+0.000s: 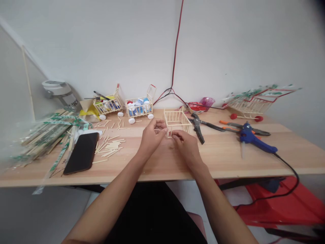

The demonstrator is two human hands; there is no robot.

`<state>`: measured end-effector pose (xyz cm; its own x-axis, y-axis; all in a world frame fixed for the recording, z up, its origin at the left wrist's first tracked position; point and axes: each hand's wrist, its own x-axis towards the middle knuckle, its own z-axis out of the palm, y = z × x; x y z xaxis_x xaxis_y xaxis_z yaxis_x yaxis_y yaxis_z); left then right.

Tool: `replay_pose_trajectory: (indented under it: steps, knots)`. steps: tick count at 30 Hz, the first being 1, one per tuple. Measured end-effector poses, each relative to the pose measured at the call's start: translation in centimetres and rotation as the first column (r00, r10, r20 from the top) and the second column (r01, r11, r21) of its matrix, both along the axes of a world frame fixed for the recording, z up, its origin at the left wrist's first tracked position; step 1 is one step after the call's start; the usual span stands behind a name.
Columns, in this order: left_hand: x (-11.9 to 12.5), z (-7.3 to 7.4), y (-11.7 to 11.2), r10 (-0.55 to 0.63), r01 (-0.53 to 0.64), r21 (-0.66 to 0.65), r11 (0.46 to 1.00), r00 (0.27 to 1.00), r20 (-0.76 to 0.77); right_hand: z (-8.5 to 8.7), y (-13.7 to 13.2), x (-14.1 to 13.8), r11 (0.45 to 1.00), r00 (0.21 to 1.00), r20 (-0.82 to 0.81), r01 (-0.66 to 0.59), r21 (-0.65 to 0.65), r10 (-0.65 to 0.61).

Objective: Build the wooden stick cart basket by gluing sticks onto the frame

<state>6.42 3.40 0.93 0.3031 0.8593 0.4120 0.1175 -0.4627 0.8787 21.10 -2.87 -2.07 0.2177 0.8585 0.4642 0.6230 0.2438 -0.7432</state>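
Note:
A small basket frame made of pale wooden sticks [177,120] stands on the wooden table [223,156] just beyond my hands. My left hand [151,136] is pinched on the near left corner of the frame. My right hand [185,142] rests on the table with its fingers closed at the frame's near bottom edge, gripping it or a small stick there. Both forearms reach in from the bottom of the view.
Cut sticks [111,145] and a black phone [81,152] lie to the left, beside bagged stick bundles [43,135]. Two finished stick carts [139,105] stand at the wall. Black pliers [198,127], orange-handled cutters [236,126] and a blue glue gun [251,139] lie right.

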Motion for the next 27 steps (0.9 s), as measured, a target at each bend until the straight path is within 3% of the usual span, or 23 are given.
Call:
replay_pose_trajectory:
  steps: [9, 20, 23, 27]
  knots:
    - [0.5, -1.1, 0.9, -0.054, 0.065, -0.179, 0.982, 0.996, 0.065, -0.2, -0.4, 0.1, 0.998, 0.995, 0.101, 0.015, 0.068, -0.022]
    - [0.8, -1.6, 0.9, -0.133, 0.152, -0.236, 0.960, 0.987, 0.095, 0.2, -2.0, -0.1, 0.989, 0.975, 0.200, 0.065, 0.135, -0.092]
    - [0.9, -1.6, 0.9, -0.126, 0.151, -0.265, 0.952, 0.986, 0.110, 1.2, -4.1, 1.6, 0.966, 0.955, 0.212, 0.163, 0.201, -0.205]
    - [1.1, -1.7, 0.9, -0.148, 0.176, -0.284, 0.943, 0.982, 0.117, 2.2, -6.8, 8.2, 0.856, 0.826, 0.270, 0.410, 0.316, -0.495]
